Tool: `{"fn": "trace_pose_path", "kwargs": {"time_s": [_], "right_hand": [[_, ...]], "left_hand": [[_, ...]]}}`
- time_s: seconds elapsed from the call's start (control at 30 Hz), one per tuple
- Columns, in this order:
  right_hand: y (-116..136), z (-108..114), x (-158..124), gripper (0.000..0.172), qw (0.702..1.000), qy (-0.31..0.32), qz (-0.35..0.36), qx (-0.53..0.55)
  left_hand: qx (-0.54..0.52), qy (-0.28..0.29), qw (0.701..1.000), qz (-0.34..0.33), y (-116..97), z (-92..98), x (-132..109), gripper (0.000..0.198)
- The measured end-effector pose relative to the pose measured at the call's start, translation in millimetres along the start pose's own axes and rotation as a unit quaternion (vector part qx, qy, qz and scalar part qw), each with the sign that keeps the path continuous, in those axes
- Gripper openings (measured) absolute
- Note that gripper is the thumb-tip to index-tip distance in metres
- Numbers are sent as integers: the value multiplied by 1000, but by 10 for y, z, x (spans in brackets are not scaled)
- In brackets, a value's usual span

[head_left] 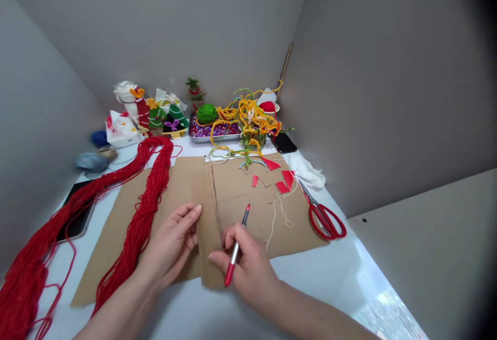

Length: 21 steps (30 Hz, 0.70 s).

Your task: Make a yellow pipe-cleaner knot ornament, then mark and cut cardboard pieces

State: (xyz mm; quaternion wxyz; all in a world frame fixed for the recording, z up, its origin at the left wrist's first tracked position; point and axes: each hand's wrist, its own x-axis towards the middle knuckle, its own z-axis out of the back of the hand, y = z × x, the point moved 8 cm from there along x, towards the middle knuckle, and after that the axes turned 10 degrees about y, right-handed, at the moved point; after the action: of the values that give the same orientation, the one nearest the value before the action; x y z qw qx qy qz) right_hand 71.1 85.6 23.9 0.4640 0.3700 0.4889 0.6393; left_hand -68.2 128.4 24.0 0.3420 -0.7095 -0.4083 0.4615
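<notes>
My left hand point(176, 241) pinches the left edge of a narrow cardboard strip point(208, 226), thumb on top. At the strip's lower right edge, my right hand point(246, 262) grips it between thumb and fingers. Tucked in that same hand is a red and silver marker point(236, 249), its red end toward me. Beneath both hands lies a large flat cardboard sheet point(248, 200). A long skein of red yarn point(149, 210) runs along the left forearm, and part of it lies on the sheet.
Red-handled scissors point(326, 218) lie at the right, near red scraps point(288, 179) and white string point(274, 221). Farther back are a bead tray point(213, 135), a green yarn ball point(206, 114), tangled yellow yarn point(250, 115) and felt trees point(157, 117). A dark tablet point(75, 216) lies left.
</notes>
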Motion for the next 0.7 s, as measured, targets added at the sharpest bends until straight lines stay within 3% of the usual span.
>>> {"fn": "trace_pose_path", "kwargs": {"time_s": [0.07, 0.13, 0.2, 0.3, 0.4, 0.47, 0.57, 0.7], "right_hand": [[79, 117, -3, 23, 998, 13, 41, -39], [162, 387, 6, 20, 993, -26, 71, -87], [183, 676, 48, 18, 991, -63, 66, -102], [195, 977, 132, 16, 989, -95, 75, -84], [185, 1023, 212, 17, 989, -81, 109, -56], [139, 976, 260, 27, 991, -60, 111, -45], [62, 946, 325, 40, 994, -51, 93, -24], [-45, 999, 429, 33, 996, -78, 31, 42]], "left_hand": [[80, -10, 997, 13, -154, 101, -6, 27], [197, 20, 980, 33, -329, 156, 25, 41], [331, 59, 940, 58, -452, 178, 96, 43], [501, 87, 861, 26, -553, 113, 259, 28], [583, 145, 799, 32, -350, -65, 393, 26], [614, 160, 773, 22, -213, -183, 419, 27], [650, 165, 742, 2, -48, -327, 365, 26], [664, 144, 732, -44, 50, -412, 273, 28]]}}
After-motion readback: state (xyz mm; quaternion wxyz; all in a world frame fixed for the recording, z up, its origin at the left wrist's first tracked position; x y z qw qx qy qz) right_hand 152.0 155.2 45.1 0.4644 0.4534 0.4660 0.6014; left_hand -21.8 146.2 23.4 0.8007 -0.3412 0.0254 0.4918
